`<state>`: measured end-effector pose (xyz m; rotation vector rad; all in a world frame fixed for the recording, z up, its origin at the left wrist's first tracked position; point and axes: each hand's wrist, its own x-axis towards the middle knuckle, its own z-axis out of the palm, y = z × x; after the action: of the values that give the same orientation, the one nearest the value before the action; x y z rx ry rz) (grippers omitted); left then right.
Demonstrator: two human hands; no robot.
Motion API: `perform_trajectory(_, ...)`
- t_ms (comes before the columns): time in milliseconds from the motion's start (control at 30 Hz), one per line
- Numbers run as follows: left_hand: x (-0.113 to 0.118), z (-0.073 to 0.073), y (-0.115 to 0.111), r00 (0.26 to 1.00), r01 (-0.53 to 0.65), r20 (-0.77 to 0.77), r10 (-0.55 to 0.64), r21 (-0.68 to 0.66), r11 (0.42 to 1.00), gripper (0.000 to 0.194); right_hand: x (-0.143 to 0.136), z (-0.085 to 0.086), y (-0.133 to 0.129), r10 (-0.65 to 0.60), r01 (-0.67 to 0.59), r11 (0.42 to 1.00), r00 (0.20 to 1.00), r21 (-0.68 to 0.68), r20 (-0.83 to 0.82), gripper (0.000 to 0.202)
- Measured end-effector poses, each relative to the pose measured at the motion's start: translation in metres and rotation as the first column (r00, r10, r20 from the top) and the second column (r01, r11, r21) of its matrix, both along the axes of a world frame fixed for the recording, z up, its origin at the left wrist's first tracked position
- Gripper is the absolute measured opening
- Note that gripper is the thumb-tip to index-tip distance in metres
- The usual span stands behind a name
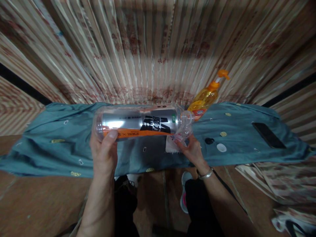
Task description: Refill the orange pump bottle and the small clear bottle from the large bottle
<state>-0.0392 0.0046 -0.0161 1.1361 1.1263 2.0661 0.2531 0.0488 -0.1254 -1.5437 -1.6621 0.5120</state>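
A large clear plastic bottle with a silver, orange and black label is held on its side above the cloth-covered table. My left hand is closed around its base end, thumb across the orange strip. By the bottle's neck is my right hand, its thumb and fingers closed on a crumpled whitish piece, tissue or thin wrapper; I cannot tell which. The bottle hides some of those fingers. Just behind the neck stands a pump bottle of yellow liquid with an orange pump.
The table wears a teal patterned cloth. To the right lie a black phone, a white oval object and a small black object. A pleated striped curtain rises directly behind; my feet are below the near edge.
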Motion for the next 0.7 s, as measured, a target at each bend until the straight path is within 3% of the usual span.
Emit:
perform_trajectory(267, -0.0008, -0.0029, -0.0006, 0.999, 0.033, 0.002, -0.033, -0.001, 0.999, 0.058, -0.0003, -0.0003, 0.0011, 0.019, -0.019, 1.0, 1.0, 0.001, -0.015, 0.042)
perform_trajectory(567, -0.0005, -0.0025, -0.003, 0.996, 0.037, 0.085, -0.036, -0.013, 0.999, 0.059, 0.0022, -0.0029, 0.0034, 0.048, -0.048, 0.998, 0.999, 0.033, -0.021, 0.044)
perform_trajectory(700, -0.0004, -0.0013, -0.0039, 0.992, 0.09, 0.092, -0.089, -0.003, 0.996, 0.053, 0.0022, -0.0046, 0.0049, 0.028, -0.028, 0.999, 1.0, 0.039, 0.014, 0.049)
